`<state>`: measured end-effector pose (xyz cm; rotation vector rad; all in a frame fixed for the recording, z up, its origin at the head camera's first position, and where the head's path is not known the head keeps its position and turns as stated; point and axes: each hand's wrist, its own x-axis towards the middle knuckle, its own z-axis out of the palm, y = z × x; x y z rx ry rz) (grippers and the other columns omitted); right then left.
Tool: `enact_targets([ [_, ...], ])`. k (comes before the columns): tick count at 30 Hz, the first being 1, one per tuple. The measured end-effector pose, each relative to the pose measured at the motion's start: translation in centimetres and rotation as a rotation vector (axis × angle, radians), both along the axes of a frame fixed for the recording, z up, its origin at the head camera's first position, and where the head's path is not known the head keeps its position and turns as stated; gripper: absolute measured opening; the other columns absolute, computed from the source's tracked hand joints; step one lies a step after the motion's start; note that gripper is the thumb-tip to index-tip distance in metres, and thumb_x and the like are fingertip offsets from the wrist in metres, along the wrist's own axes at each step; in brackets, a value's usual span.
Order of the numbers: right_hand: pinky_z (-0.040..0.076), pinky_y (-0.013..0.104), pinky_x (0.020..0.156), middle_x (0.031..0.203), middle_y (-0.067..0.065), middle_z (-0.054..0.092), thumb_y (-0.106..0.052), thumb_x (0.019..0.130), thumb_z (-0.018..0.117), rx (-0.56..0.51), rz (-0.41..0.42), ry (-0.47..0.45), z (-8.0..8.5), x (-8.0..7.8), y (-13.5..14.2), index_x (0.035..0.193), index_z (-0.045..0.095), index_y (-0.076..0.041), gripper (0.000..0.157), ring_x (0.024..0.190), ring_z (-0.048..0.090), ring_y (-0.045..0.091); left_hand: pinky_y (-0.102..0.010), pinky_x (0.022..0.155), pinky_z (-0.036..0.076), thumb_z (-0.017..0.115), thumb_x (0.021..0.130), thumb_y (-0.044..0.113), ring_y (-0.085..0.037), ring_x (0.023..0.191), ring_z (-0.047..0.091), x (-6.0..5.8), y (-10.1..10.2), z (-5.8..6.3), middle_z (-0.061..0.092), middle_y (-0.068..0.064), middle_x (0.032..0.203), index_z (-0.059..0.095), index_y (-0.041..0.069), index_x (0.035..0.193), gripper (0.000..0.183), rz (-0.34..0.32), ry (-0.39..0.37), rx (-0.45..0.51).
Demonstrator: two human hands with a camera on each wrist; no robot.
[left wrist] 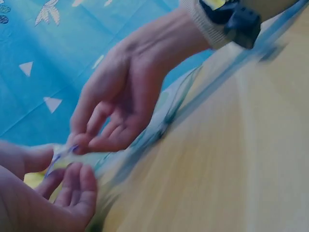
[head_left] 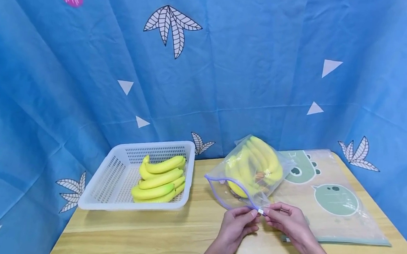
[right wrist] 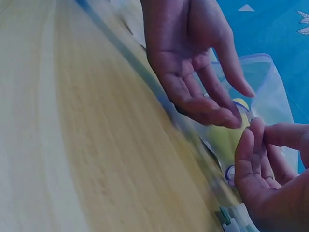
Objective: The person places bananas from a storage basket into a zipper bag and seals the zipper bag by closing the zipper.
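A clear zip bag (head_left: pixel 216 195) with a purple-edged mouth lies on the table, its mouth toward me and partly gaping. Inside sits a bunch of yellow bananas (head_left: pixel 265 159). At the right end of the purple zip, a small white slider (head_left: pixel 260 211) shows between my two hands. My left hand (head_left: pixel 236 225) pinches the bag's zip edge just left of the slider. From the other side, my right hand (head_left: pixel 289 223) pinches the edge at the slider, thumb against fingers. Both hands (left wrist: pixel 72 193) meet closely in the left wrist view.
A white plastic basket (head_left: pixel 109 175) stands on the left of the table with several more bananas (head_left: pixel 161 179) in it. At right lies a flat clear bag (head_left: pixel 363 224) with green cartoon prints, partly under the banana bag. A blue patterned curtain (head_left: pixel 246 67) hangs behind the table.
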<state>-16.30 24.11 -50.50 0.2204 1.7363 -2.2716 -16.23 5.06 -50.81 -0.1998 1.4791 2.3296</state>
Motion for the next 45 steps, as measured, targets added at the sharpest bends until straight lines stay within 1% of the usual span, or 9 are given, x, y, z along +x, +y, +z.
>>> enact_targets([
  [4, 0.062, 0.029, 0.074, 0.085, 0.005, 0.074, -0.004, 0.094, 0.072, 0.048, -0.010, 0.006, 0.1, -0.1, -0.6, 0.099, 0.068, 0.000, 0.008, 0.078, 0.071, 0.014, -0.026, 0.069, 0.061, 0.074, 0.089, -0.004, -0.016, 0.077, 0.071, 0.5, 0.8, 0.0, 0.073, -0.008, 0.083, 0.066, -0.007, 0.103, 0.017, 0.105, -0.008, 0.072],
  [10, 0.062, 0.030, 0.073, 0.084, 0.006, 0.074, -0.003, 0.096, 0.068, 0.125, 0.010, 0.012, 0.2, -0.2, -1.1, 0.095, 0.069, -0.001, 0.003, 0.075, 0.070, 0.014, -0.025, 0.066, 0.060, 0.074, 0.083, -0.011, -0.015, 0.070, 0.069, 0.3, 1.2, 0.0, 0.070, -0.008, 0.077, 0.065, -0.009, 0.098, 0.017, 0.175, 0.008, 0.082],
  [19, 0.060, 0.027, 0.073, 0.085, 0.004, 0.072, -0.007, 0.097, 0.070, 0.144, 0.047, -0.022, 0.1, 0.2, -1.0, 0.097, 0.065, -0.001, 0.008, 0.075, 0.068, 0.013, -0.027, 0.059, 0.061, 0.078, 0.076, -0.010, -0.015, 0.063, 0.069, -0.1, 0.9, -0.1, 0.071, -0.010, 0.073, 0.070, -0.004, 0.088, 0.016, 0.196, -0.071, -0.030],
  [26, 0.059, 0.027, 0.072, 0.084, 0.003, 0.070, -0.007, 0.097, 0.069, 0.164, 0.047, -0.049, 0.1, 0.8, -0.4, 0.096, 0.065, -0.003, 0.006, 0.076, 0.065, 0.011, -0.026, 0.062, 0.061, 0.080, 0.078, -0.005, -0.014, 0.066, 0.070, -0.6, -0.7, -0.1, 0.072, -0.008, 0.075, 0.072, -0.002, 0.092, 0.017, 0.198, -0.093, -0.024],
  [30, 0.057, 0.027, 0.070, 0.082, 0.002, 0.069, -0.010, 0.097, 0.071, 0.174, 0.071, -0.055, 0.1, 0.7, 0.0, 0.096, 0.066, -0.005, 0.007, 0.076, 0.064, 0.011, -0.025, 0.062, 0.061, 0.081, 0.078, -0.004, -0.013, 0.067, 0.070, -1.3, -1.6, -0.1, 0.073, -0.007, 0.077, 0.072, -0.001, 0.095, 0.019, 0.237, -0.095, -0.028],
  [33, 0.059, 0.028, 0.074, 0.086, 0.003, 0.071, -0.010, 0.097, 0.070, 0.154, 0.076, -0.075, 0.1, 0.6, -0.1, 0.098, 0.067, -0.005, 0.006, 0.079, 0.067, 0.011, -0.028, 0.066, 0.062, 0.080, 0.079, -0.004, -0.017, 0.072, 0.073, -1.5, -2.1, -0.1, 0.075, -0.009, 0.080, 0.071, -0.002, 0.097, 0.020, 0.234, -0.082, -0.005],
  [37, 0.060, 0.032, 0.086, 0.099, 0.006, 0.074, -0.013, 0.099, 0.069, 0.080, 0.122, -0.092, 0.0, 0.3, -0.8, 0.105, 0.066, -0.003, 0.012, 0.091, 0.072, 0.016, -0.033, 0.074, 0.063, 0.074, 0.082, -0.008, -0.022, 0.077, 0.074, -1.7, -2.7, -0.3, 0.074, -0.013, 0.084, 0.068, -0.005, 0.098, 0.017, 0.236, -0.062, 0.071],
  [40, 0.059, 0.034, 0.090, 0.105, 0.007, 0.075, -0.014, 0.100, 0.069, 0.034, 0.139, -0.087, 0.1, 0.2, -1.4, 0.106, 0.066, -0.002, 0.014, 0.097, 0.073, 0.019, -0.034, 0.077, 0.063, 0.071, 0.084, -0.011, -0.021, 0.076, 0.073, -1.8, -2.9, -0.3, 0.072, -0.013, 0.084, 0.066, -0.007, 0.099, 0.016, 0.250, -0.053, 0.129],
  [45, 0.060, 0.033, 0.087, 0.102, 0.006, 0.076, -0.010, 0.098, 0.071, 0.037, 0.084, -0.080, 0.0, 0.6, -2.0, 0.095, 0.067, -0.004, 0.007, 0.091, 0.073, 0.017, -0.033, 0.080, 0.062, 0.072, 0.083, -0.013, -0.020, 0.079, 0.071, -1.6, -2.6, -0.2, 0.070, -0.016, 0.091, 0.065, -0.010, 0.106, 0.024, 0.252, -0.046, 0.177],
])
